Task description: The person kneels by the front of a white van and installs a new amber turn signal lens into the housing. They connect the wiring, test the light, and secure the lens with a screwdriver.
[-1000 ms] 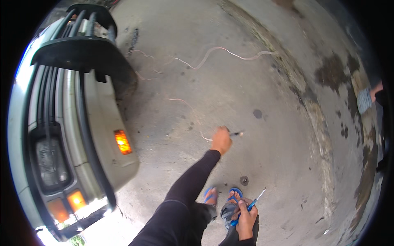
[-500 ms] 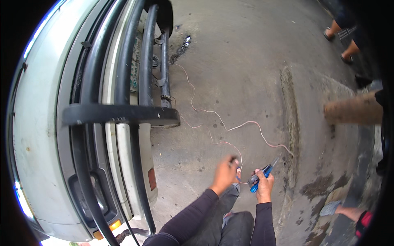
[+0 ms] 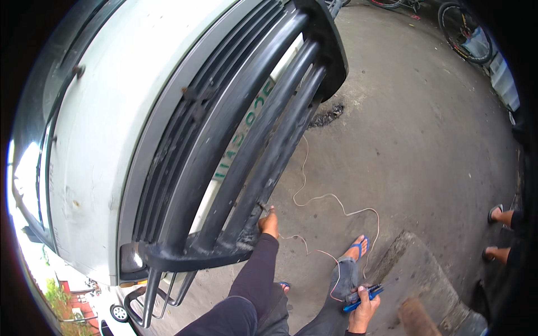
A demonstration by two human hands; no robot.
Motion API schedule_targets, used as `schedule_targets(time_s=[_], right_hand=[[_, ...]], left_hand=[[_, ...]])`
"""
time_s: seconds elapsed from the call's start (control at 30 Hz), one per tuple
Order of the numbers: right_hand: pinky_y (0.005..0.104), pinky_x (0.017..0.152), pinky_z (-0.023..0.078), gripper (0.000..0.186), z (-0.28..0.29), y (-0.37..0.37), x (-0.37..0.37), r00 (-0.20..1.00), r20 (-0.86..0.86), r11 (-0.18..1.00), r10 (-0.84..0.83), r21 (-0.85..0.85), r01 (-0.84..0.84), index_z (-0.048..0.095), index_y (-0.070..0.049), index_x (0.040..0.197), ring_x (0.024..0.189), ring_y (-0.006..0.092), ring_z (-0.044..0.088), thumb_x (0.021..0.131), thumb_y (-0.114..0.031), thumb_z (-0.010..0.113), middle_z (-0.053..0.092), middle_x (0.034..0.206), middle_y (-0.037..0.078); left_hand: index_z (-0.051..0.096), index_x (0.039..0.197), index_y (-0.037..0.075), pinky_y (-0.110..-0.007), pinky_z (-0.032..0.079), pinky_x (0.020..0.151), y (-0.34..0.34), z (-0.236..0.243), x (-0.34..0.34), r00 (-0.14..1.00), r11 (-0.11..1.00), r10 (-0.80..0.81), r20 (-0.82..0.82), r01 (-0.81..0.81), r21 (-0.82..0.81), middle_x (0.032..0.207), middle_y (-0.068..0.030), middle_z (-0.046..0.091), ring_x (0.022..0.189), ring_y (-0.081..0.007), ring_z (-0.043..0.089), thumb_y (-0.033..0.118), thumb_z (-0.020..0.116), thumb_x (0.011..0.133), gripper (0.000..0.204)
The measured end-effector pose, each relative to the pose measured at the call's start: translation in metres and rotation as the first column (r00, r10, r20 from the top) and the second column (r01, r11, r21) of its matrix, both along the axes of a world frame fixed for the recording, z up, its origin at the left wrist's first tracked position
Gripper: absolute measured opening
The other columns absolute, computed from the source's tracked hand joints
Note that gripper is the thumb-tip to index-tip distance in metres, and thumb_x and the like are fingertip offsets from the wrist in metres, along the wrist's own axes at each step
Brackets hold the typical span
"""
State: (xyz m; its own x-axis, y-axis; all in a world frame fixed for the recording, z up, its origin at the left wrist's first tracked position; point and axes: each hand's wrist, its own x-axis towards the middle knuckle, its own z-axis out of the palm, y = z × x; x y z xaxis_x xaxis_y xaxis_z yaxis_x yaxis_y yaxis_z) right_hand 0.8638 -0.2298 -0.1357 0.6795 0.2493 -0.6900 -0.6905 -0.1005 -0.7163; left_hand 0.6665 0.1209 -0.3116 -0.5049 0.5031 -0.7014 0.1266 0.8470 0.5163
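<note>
My left hand [image 3: 269, 224] is at the lower edge of the black bull bar [image 3: 204, 151] on the front of a white van. Its thumb points up beside the bar; the other fingers are largely hidden. Low in the view, my right hand [image 3: 363, 311] is closed around a blue-handled tool [image 3: 354, 306] with a dark piece beside it; their exact kinds are unclear. One thin pale wire [image 3: 304, 239] runs from near my left hand over my trouser leg towards my right hand. Another pinkish wire [image 3: 330, 195] curves across the ground from beneath the van to beside my foot.
The white van [image 3: 95, 129] fills the left side. My foot in a blue flip-flop [image 3: 358, 246] stands near a raised concrete strip [image 3: 414, 263]. A brown post [image 3: 417, 319] rises at lower right. Another person's feet [image 3: 501, 215] show at right; a bicycle wheel [image 3: 464, 33] is at the back.
My left hand has moved from beside my right hand to the bull bar's lower edge. My right hand still holds the blue-handled tool. The view has turned and come closer to the van.
</note>
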Motion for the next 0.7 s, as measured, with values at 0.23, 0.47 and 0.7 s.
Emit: schedule_targets(time_s=[0.23,0.47,0.7], right_hand=[[0.0296,0.055,0.053,0.018,0.004,0.064,0.177,0.908,0.031,0.897,0.419,-0.172,-0.408,0.064,0.0,0.099,0.059,0.016,0.066,0.087,-0.003,0.077,0.072,0.077,0.01],[0.0267,0.041,0.037,0.014,0.052,0.165,0.284,0.858,-0.044,0.813,0.512,-0.298,-0.501,0.071,-0.005,0.091,0.045,0.0086,0.05,0.088,-0.016,0.08,0.063,0.068,-0.001],[0.0272,0.048,0.043,0.017,0.082,0.284,0.374,0.803,-0.054,0.769,0.593,-0.257,-0.585,0.073,-0.001,0.089,0.053,0.0101,0.059,0.089,-0.017,0.079,0.067,0.068,0.002]], left_hand=[[0.056,0.129,0.0,-0.062,0.053,0.097,0.06,-0.035,0.008,0.96,0.96,0.281,0.01,-0.281,-0.017,0.12,-0.0213,0.064,0.104,-0.0421,0.068,0.044,0.059,0.105,0.051],[0.071,0.108,0.005,-0.05,0.062,0.078,0.032,-0.055,0.019,0.738,0.748,-0.609,-0.291,0.414,-0.518,0.091,-0.0166,0.075,0.092,-0.0347,0.075,0.031,0.055,0.103,0.031],[0.07,0.1,-0.001,-0.043,0.062,0.066,0.007,0.013,0.227,0.864,0.837,-0.503,0.013,0.491,-0.241,0.083,-0.0177,0.075,0.071,-0.0305,0.076,0.022,0.058,0.099,0.027]])
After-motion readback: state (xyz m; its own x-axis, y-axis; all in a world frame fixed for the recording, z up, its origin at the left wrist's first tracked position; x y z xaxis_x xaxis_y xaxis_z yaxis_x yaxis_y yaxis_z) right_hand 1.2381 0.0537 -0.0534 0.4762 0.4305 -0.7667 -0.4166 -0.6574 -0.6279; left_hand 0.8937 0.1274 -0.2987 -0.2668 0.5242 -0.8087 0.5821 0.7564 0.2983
